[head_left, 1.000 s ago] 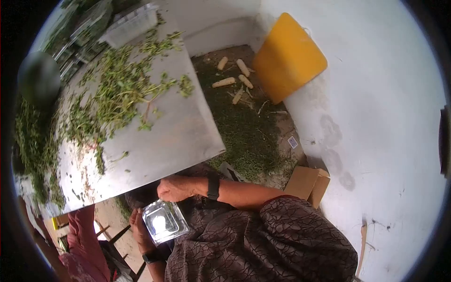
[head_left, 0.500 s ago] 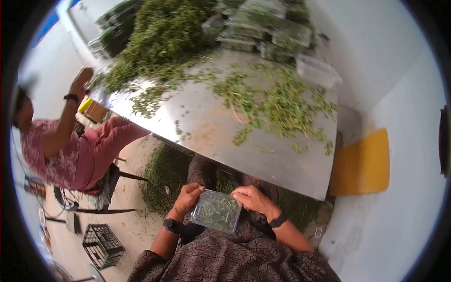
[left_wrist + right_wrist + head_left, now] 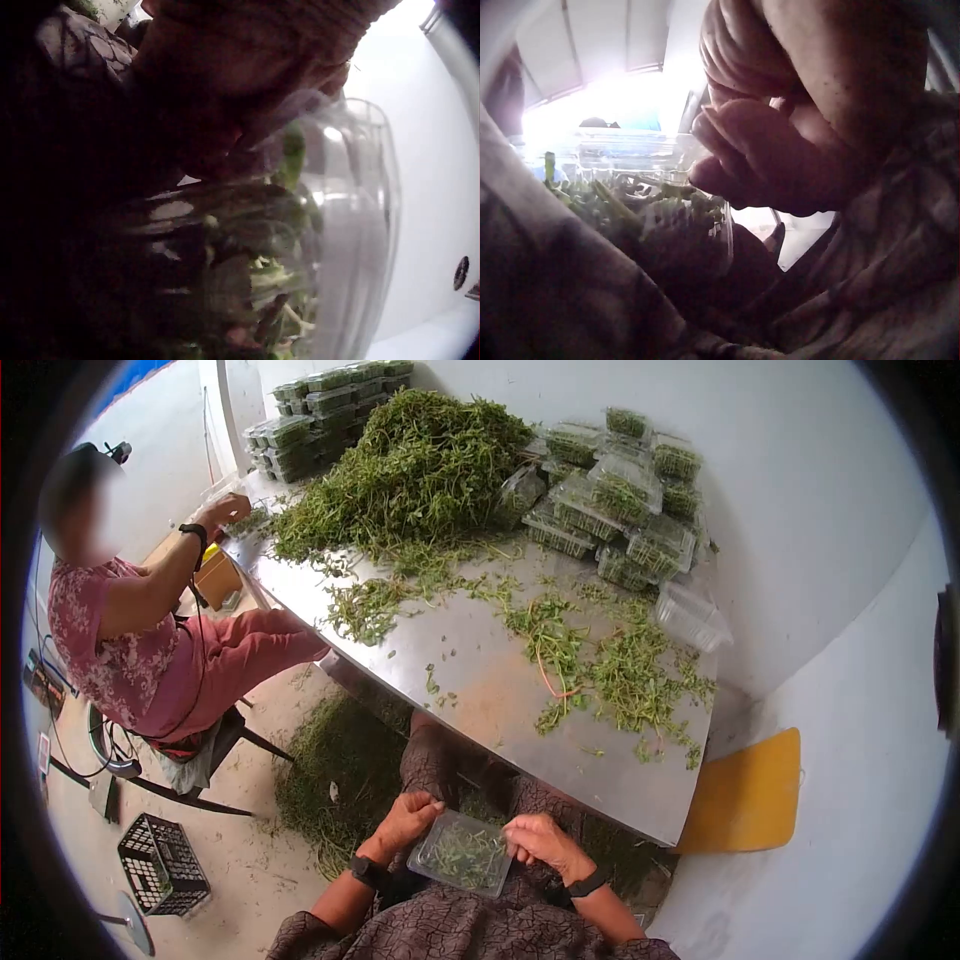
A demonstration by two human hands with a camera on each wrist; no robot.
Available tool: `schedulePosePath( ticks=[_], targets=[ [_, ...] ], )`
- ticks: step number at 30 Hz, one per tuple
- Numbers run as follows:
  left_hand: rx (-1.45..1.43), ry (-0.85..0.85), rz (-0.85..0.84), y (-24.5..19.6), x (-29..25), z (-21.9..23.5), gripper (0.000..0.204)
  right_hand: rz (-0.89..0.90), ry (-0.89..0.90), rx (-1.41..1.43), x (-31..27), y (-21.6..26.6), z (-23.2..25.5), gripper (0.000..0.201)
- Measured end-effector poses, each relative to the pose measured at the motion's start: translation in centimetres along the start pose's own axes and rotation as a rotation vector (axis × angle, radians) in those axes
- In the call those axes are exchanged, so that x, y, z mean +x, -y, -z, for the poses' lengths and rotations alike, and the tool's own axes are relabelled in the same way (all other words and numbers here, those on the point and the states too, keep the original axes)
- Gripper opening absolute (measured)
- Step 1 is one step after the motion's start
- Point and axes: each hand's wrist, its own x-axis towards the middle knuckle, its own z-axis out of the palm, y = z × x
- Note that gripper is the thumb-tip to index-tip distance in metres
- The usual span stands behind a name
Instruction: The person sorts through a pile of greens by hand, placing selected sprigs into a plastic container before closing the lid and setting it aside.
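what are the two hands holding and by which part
A clear plastic box of green sprigs, pinched at its two upper corners: left hand on one, right hand on the other

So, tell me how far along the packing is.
Done, it seems: the filled boxes stacked at the back. In hand: a clear box of greens, between left hand and right hand; I can't tell if it's latched. Remaining: the big heap of greens and the loose sprigs.

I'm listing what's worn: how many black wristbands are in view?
3. First band by the left hand, second band by the right hand, third band on the seated person's outstretched arm. That person's other wrist is hidden, so there may be more.
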Motion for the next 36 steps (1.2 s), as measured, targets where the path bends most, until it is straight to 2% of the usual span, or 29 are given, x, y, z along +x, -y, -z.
schedulePosePath(
  ticks=[6, 10, 13, 15, 22, 24, 27, 30, 31, 32, 34, 36],
  targets=[
    [0.03, -0.047, -0.036, -1.0, -0.7, -0.5, 0.028, 0.032, -0.079, -0.03, -0.3, 0.5, -0.3, 0.025],
    [0.055, -0.021, -0.096, 0.7, 0.1, -0.4, 0.028, 0.111, -0.089, -0.076, -0.6, 0.4, 0.0, 0.025],
    [0.152, -0.031, -0.069, 0.7, 0.6, -0.6, 0.031, 0.159, -0.13, -0.118, -0.5, 0.5, 0.3, 0.024],
    [0.181, -0.02, -0.089, 0.2, 0.5, -0.7, 0.031, 0.087, -0.121, -0.051, -0.1, -0.6, 0.4, 0.024],
    [0.242, -0.003, -0.047, -0.3, 0.7, -0.7, 0.031, 0.136, -0.116, -0.059, 0.2, -1.0, 0.6, 0.022],
    [0.276, -0.01, -0.04, -0.2, 0.5, -0.7, 0.031, 0.237, -0.153, -0.124, 0.4, -1.5, 0.5, 0.021],
    [0.321, 0.0, -0.122, 0.9, 1.1, -0.5, 0.031, 0.308, -0.169, -0.132, 1.1, -2.7, 0.6, 0.02],
    [0.23, 0.015, -0.073, 1.1, 0.5, -0.9, 0.031, 0.32, -0.196, -0.148, 0.2, -2.5, 0.3, 0.019],
    [0.083, 0.055, 0.022, 0.5, 0.2, -0.9, 0.027, 0.315, -0.185, -0.154, -0.1, -2.1, 0.2, 0.019],
    [0.076, 0.044, 0.022, 0.0, -0.1, -0.8, 0.027, 0.278, -0.196, -0.155, -0.4, -1.6, 0.1, 0.018],
    [0.005, 0.166, 0.059, -0.9, -0.2, 0.0, 0.021, 0.254, -0.184, -0.175, -0.3, -0.4, 0.1, 0.018],
    [-0.039, 0.194, 0.082, -1.0, 0.0, 0.4, 0.018, 0.222, -0.197, -0.171, -0.6, -0.6, 0.1, 0.018]
  ],
)
